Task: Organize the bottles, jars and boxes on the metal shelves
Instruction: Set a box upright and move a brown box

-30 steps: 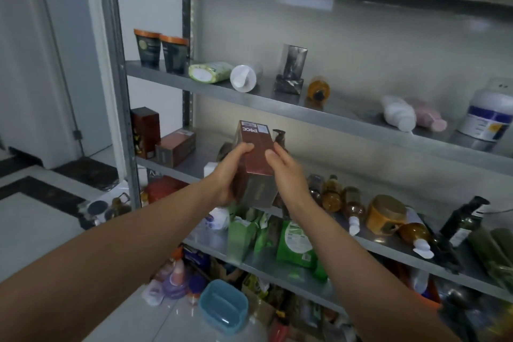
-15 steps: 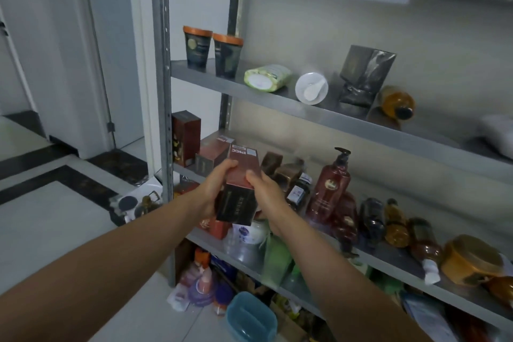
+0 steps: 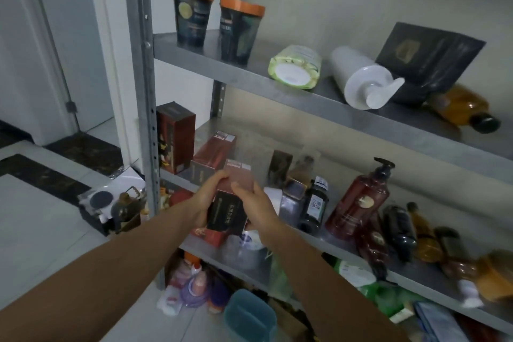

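Observation:
Both hands hold one tall brown box (image 3: 231,197) at the left end of the middle metal shelf (image 3: 416,277). My left hand (image 3: 206,200) grips its left side and my right hand (image 3: 254,204) grips its right side. Just behind it lies a similar brown box (image 3: 212,157) on its side, and a dark red box (image 3: 173,136) stands upright at the shelf's left post. Right of my hands stand a dark jar (image 3: 315,205) and a brown pump bottle (image 3: 358,200).
The upper shelf (image 3: 249,83) carries two orange-lidded tubs (image 3: 215,23), a green pack (image 3: 295,68), a white pump bottle (image 3: 363,82) lying down, a black pouch (image 3: 427,55) and an amber bottle (image 3: 463,108). More bottles lie at the middle shelf's right. A teal tub (image 3: 249,316) sits below.
Both hands have carried the brown box leftward and down to the left end of the middle shelf. The view has swung left and moved closer to the shelves.

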